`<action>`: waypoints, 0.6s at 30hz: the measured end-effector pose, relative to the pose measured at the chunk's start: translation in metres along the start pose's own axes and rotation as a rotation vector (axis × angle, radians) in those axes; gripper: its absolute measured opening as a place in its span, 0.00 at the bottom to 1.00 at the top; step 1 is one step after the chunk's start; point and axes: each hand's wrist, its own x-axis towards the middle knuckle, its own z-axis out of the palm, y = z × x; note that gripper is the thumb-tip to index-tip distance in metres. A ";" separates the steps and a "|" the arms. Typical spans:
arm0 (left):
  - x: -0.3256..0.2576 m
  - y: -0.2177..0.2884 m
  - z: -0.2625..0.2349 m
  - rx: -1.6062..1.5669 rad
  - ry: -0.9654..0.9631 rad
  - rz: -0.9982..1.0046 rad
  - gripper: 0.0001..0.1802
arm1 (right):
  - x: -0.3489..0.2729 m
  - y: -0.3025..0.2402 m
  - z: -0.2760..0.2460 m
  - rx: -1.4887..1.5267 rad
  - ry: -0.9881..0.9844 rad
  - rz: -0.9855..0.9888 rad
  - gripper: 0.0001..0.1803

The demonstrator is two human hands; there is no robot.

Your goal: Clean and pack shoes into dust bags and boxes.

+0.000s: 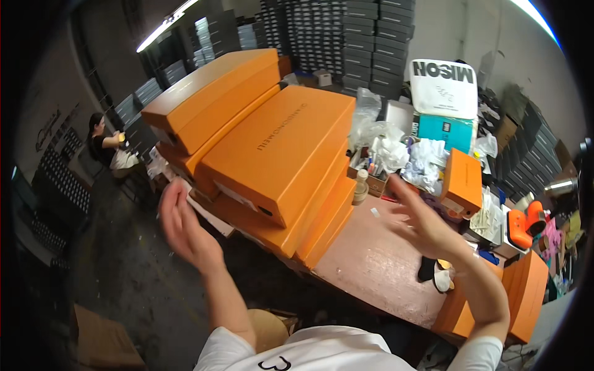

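Observation:
Several orange shoe boxes (281, 151) are stacked on the left part of the pinkish worktable (377, 266), with closed lids and some set askew. My left hand (189, 229) is raised just left of the stack's near side, fingers stretched out and holding nothing. My right hand (421, 219) hovers over the table to the right of the stack, slightly blurred, its fingers apart and nothing in them. Between that hand and the stack stands a small bottle (361, 188). A black and white item (435, 275) lies near my right forearm.
Crumpled white paper (388, 150), a single orange box (462, 182) and an orange tape dispenser-like tool (525, 224) crowd the table's back right. More orange boxes (526, 294) stand at the near right. A person (111, 145) sits far left. Grey boxes (360, 46) rise behind.

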 end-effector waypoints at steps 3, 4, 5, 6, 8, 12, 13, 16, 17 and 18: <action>0.030 -0.059 -0.017 0.148 -0.272 0.008 0.19 | 0.054 -0.025 0.047 0.269 -0.039 -0.232 0.45; 0.030 -0.060 -0.014 0.139 -0.283 0.010 0.19 | 0.069 -0.022 0.060 0.264 0.068 -0.327 0.46; 0.031 -0.053 -0.010 0.125 -0.304 0.014 0.19 | 0.082 -0.020 0.066 0.314 0.125 -0.353 0.47; 0.032 -0.056 -0.011 0.228 -0.359 0.042 0.19 | 0.092 -0.021 0.071 0.417 0.166 -0.336 0.48; 0.035 -0.054 -0.007 0.240 -0.345 -0.005 0.20 | 0.101 -0.027 0.069 0.649 0.222 -0.227 0.53; 0.032 -0.054 0.024 -0.203 -0.310 -0.385 0.24 | 0.102 -0.019 0.054 0.991 0.242 -0.063 0.54; 0.018 -0.039 0.041 -0.146 -0.527 -0.462 0.28 | 0.105 -0.002 0.047 1.049 0.287 -0.113 0.53; -0.026 -0.002 0.076 0.112 -0.796 -0.060 0.30 | 0.077 0.025 0.018 1.219 0.254 -0.087 0.43; -0.040 0.008 0.075 0.218 -0.826 0.077 0.31 | 0.056 0.040 0.009 1.235 0.181 -0.112 0.41; -0.062 0.023 0.075 0.233 -0.833 0.165 0.34 | 0.029 0.052 0.008 1.229 0.192 -0.159 0.39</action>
